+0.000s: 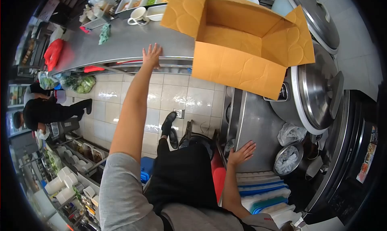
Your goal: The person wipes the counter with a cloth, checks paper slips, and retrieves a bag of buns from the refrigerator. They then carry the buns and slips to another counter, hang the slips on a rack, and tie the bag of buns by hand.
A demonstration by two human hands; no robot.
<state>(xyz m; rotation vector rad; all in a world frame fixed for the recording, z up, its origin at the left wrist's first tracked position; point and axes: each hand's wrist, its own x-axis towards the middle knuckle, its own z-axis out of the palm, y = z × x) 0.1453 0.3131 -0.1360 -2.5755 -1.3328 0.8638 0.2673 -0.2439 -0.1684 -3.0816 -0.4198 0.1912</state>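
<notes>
My left hand (152, 56) rests with spread fingers on the front edge of the steel counter (117, 45), holding nothing. To its right an open, empty cardboard box (238, 45) sits on the counter corner with its flaps folded out. My right hand (242, 153) lies flat on the lower steel worktop (260, 130), fingers stretched out and nothing in them. Close to that hand are a metal bowl (288, 159) holding clear plastic bags and a stack of plastic lids or containers (262, 190) with blue and green edges.
Large lidded pots (314, 90) stand at the right. A white mug (138, 16), trays of chopped food (141, 0) and a green cloth (104, 33) lie on the counter. Another person in black (52, 110) works at the far left. Shelves of white cups (66, 184) line the lower left.
</notes>
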